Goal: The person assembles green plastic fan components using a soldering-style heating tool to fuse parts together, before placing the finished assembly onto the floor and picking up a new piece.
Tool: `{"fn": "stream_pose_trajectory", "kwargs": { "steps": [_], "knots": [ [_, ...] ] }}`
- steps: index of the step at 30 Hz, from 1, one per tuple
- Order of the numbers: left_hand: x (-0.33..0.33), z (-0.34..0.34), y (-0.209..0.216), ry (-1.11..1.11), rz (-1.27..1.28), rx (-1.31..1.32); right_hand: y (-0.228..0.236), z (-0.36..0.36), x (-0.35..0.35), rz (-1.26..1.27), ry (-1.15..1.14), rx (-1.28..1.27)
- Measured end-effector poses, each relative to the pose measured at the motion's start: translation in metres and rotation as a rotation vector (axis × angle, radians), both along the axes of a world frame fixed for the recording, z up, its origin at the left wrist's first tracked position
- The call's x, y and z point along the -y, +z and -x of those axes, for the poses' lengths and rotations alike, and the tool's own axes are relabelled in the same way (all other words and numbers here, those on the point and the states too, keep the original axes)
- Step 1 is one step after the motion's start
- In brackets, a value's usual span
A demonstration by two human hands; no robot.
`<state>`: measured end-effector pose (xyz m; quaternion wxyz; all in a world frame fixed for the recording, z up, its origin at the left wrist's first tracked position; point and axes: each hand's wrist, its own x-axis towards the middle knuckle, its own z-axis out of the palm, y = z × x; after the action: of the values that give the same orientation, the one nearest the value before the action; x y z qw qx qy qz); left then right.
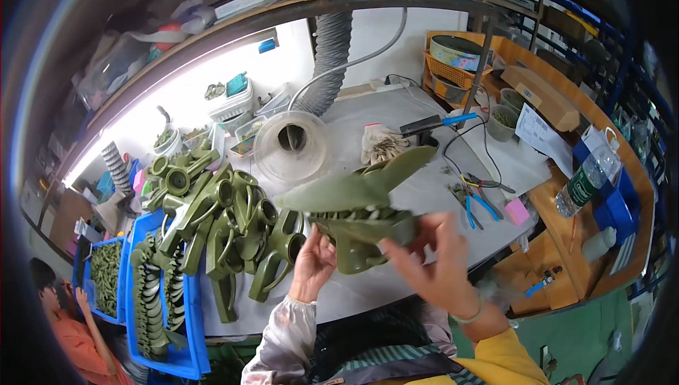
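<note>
A green plastic dinosaur head with a row of teeth and a long pointed crest is held up over the front of the bench. My left hand pinches its lower edge between thumb and fingers. At its right end, my right hand is closed around the back of the jaw, slightly blurred, with some fingers hidden behind the part. To the left lies a heap of green hollow plastic parts with round openings. Beside the heap, a blue crate holds ribbed green pieces.
A clear round funnel sits below a grey duct hose. White work gloves, a blue-handled tool, blue pliers and a pink block lie to the right. A bottle stands farther right. Another person is at far left.
</note>
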<state>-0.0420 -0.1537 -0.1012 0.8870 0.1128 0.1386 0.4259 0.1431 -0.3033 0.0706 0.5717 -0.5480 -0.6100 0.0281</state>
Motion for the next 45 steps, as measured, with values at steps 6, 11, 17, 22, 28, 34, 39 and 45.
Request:
{"fn": "stream_pose_trajectory", "kwargs": {
  "steps": [6,11,17,22,28,34,39,45],
  "knots": [
    [0.012,0.026,0.071,0.344,-0.207,-0.233,-0.026,-0.043,-0.011,0.138,0.155,-0.742],
    [0.029,0.040,0.122,0.475,-0.343,-0.408,-0.060,-0.051,-0.021,0.239,0.304,-0.952],
    [0.042,0.038,0.133,0.540,-0.451,-0.561,-0.099,-0.068,-0.039,0.248,0.416,-1.307],
    [0.055,0.039,0.136,0.561,-0.538,-0.607,-0.117,-0.069,-0.050,0.263,0.493,-1.379],
    [0.062,0.039,0.129,0.581,-0.690,-0.688,-0.138,-0.079,-0.057,0.253,0.614,-1.376],
    [0.070,0.036,0.112,0.620,-0.811,-0.806,-0.152,-0.078,-0.066,0.374,0.504,-1.297],
    [0.079,0.025,0.113,0.624,-0.836,-0.885,-0.170,-0.083,-0.070,0.431,0.526,-1.388],
    [0.087,0.023,0.123,0.583,-0.897,-1.019,-0.168,-0.080,-0.068,0.509,0.466,-1.475]
  ]
}}
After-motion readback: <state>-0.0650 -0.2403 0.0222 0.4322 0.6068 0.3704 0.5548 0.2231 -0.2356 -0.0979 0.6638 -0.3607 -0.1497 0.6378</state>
